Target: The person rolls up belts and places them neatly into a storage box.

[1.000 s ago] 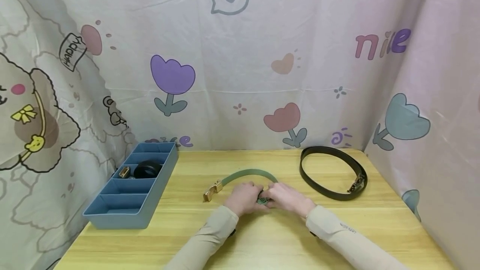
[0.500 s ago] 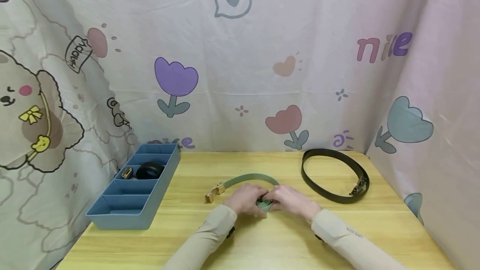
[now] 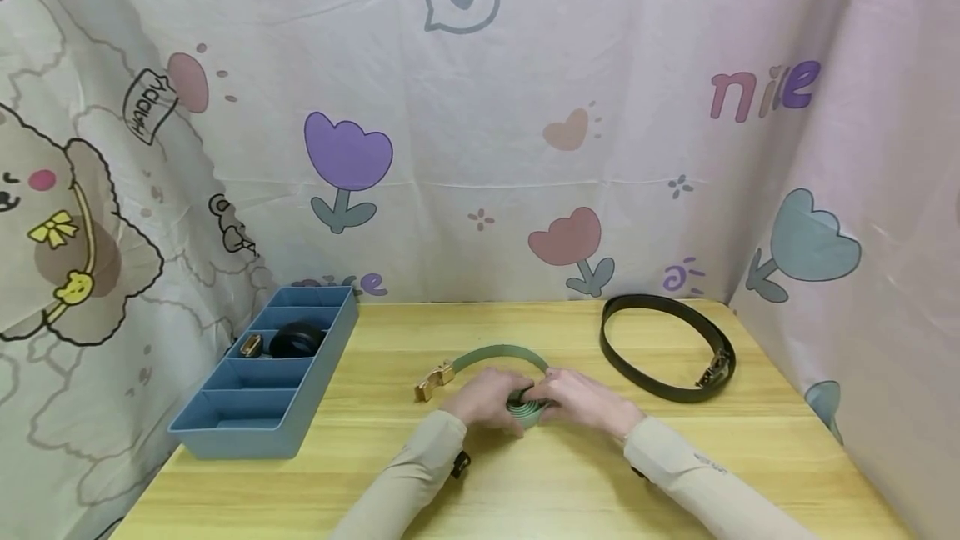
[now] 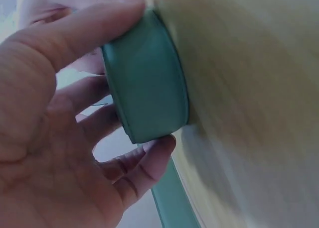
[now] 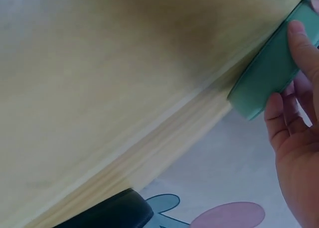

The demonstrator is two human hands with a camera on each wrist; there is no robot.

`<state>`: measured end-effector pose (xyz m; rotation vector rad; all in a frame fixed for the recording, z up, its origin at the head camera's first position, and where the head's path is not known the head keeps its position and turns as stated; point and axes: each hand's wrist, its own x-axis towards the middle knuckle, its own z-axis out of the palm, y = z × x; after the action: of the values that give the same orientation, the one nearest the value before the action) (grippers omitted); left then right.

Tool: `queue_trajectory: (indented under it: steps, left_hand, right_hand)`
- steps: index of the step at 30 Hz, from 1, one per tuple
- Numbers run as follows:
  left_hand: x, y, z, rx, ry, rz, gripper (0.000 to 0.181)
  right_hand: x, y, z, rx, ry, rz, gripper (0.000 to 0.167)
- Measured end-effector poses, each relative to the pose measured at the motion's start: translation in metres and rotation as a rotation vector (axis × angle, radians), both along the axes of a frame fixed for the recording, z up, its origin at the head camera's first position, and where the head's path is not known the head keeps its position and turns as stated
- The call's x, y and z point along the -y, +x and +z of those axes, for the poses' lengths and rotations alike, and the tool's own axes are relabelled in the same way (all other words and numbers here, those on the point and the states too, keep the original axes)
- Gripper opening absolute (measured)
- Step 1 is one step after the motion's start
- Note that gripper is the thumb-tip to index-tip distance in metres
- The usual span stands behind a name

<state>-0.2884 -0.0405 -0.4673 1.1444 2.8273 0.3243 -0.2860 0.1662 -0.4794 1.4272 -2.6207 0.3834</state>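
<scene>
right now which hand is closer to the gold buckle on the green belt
Left. The left hand, gripping the green belt's coil, is just right of the gold buckle; the right hand is farther right, on the coil's other side.

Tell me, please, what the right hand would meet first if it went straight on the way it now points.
It would meet the partly coiled green belt first, which the right hand is touching; beyond that, probably the left hand, though depth is hard to judge.
</scene>
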Motion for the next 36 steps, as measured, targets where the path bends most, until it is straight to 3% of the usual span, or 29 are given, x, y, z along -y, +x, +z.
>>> queue_trajectory:
  steps: [3, 9, 11, 14, 19, 22, 26, 30, 33, 36]
  left_hand:
    - [0.002, 0.002, 0.002, 0.011, -0.026, -0.003, 0.060]
    - [-0.006, 0.008, -0.002, -0.043, -0.030, 0.191, 0.058]
    - [-0.008, 0.009, -0.003, -0.075, -0.026, 0.217, 0.057]
    - [-0.009, 0.007, -0.005, -0.094, -0.022, 0.182, 0.047]
    - [-0.008, 0.004, -0.002, -0.044, -0.034, 0.102, 0.045]
    - [-0.009, 0.004, -0.001, -0.028, -0.039, 0.130, 0.054]
    - [-0.013, 0.007, -0.002, -0.077, -0.016, 0.172, 0.057]
    - [-0.013, 0.007, -0.003, -0.113, -0.016, 0.143, 0.053]
    - [-0.010, 0.004, -0.003, -0.097, -0.018, 0.096, 0.057]
    - [-0.008, 0.000, -0.002, -0.086, -0.019, 0.053, 0.047]
  right_hand:
    - [0.001, 0.000, -0.001, -0.061, 0.009, 0.011, 0.036]
    - [0.003, -0.001, -0.002, -0.060, -0.006, -0.009, 0.022]
    - [0.003, -0.002, -0.002, -0.047, -0.002, -0.008, 0.018]
    - [0.001, -0.004, -0.002, -0.032, 0.009, -0.002, 0.021]
    - [-0.006, -0.004, -0.002, -0.004, 0.036, -0.016, 0.041]
    - [-0.008, -0.004, -0.002, -0.025, 0.023, -0.017, 0.042]
    - [-0.008, -0.003, -0.004, -0.078, -0.011, -0.022, 0.039]
    - [-0.007, -0.003, -0.006, -0.078, 0.000, -0.021, 0.040]
    - [-0.006, -0.003, -0.007, -0.070, 0.020, -0.023, 0.042]
    - [-0.004, -0.004, -0.007, -0.064, 0.032, -0.012, 0.040]
